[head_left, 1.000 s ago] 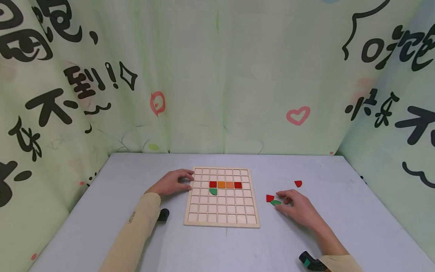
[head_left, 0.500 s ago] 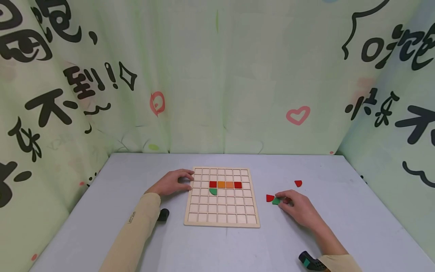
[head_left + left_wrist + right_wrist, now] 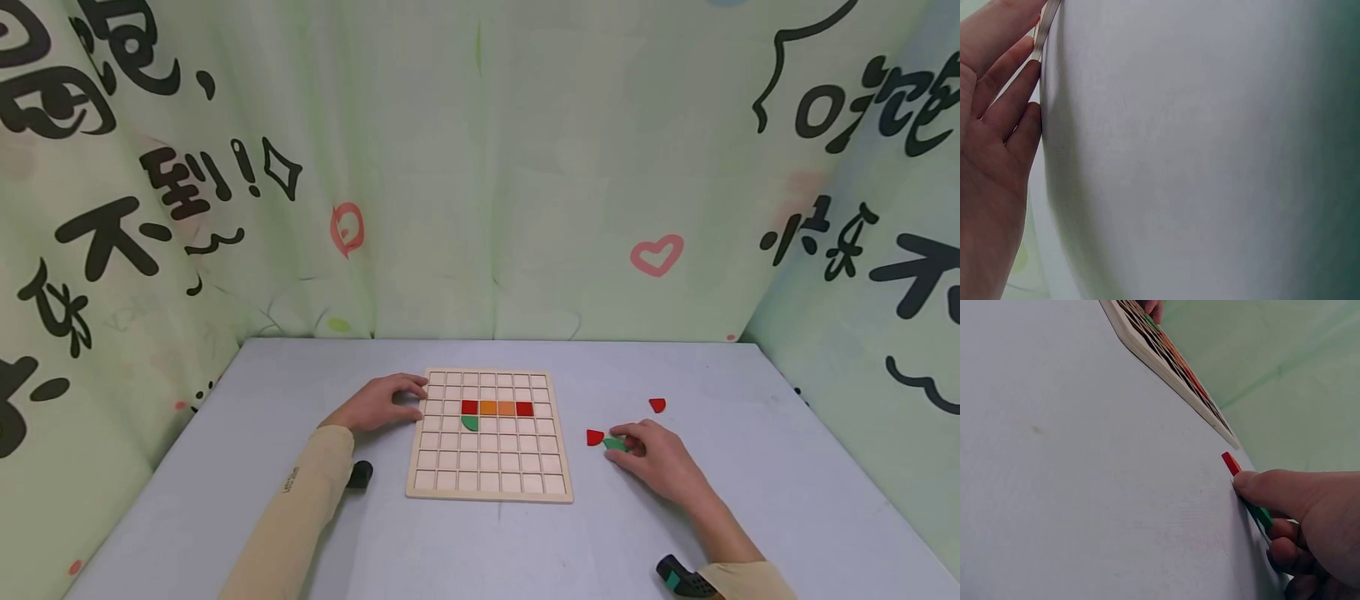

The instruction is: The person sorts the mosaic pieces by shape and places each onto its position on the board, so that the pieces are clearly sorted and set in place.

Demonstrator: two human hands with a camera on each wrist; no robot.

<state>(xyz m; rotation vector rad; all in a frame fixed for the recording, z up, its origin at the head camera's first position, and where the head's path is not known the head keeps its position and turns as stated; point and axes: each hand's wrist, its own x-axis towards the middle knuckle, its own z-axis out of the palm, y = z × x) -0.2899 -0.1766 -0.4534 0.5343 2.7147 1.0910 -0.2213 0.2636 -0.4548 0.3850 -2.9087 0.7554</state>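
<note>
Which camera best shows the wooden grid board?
The head view: it shows nearly the whole wooden grid board, coloured pieces included. The right wrist view shows it cut off and steeply slanted; the left wrist view, only a sliver of edge.

That grid-lined board (image 3: 490, 482) is cream, its square tiles (image 3: 488, 407) red and orange, the pinched piece (image 3: 615, 445) green, the curtain (image 3: 562, 167) pale green, black-lettered.

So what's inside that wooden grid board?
The grid board holds two red pieces, two orange pieces and one green rounded piece. What lies beneath those five is hidden.
</note>
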